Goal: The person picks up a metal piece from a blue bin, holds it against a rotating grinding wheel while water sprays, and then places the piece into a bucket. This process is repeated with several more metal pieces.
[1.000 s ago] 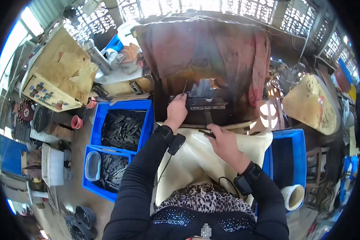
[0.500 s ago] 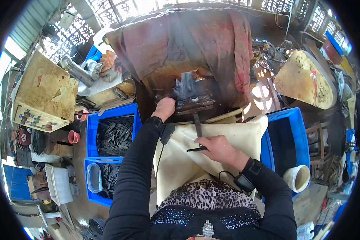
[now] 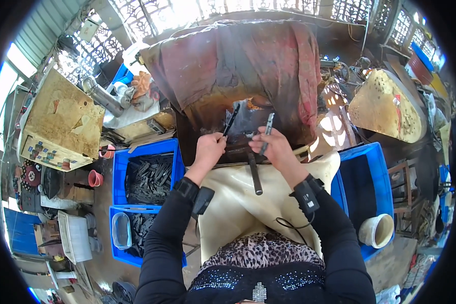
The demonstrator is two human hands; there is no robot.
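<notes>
My left hand (image 3: 209, 150) grips a thin dark metal strip (image 3: 231, 119) that points up toward the dark opening of a rusty machine (image 3: 248, 109) draped with a reddish cloth (image 3: 238, 55). A second narrow grey metal strip (image 3: 268, 133) is held nearly upright in my right hand (image 3: 271, 148), just right of the first. Both hands sit at the machine's front ledge, a short gap between them. A dark rod-like handle (image 3: 254, 175) juts from the ledge toward me over a cream apron (image 3: 238, 207) on my lap.
Two blue crates (image 3: 148, 175) with several dark metal pieces stand at my left. A blue bin (image 3: 362, 187) and a white bucket (image 3: 376, 230) are on my right. A worn yellow control box (image 3: 61, 124) is far left, a perforated yellow disc (image 3: 385, 104) at upper right.
My right hand has risen from my lap to the machine ledge and now holds a strip upright. My left hand stays at the opening. The camera has tilted slightly.
</notes>
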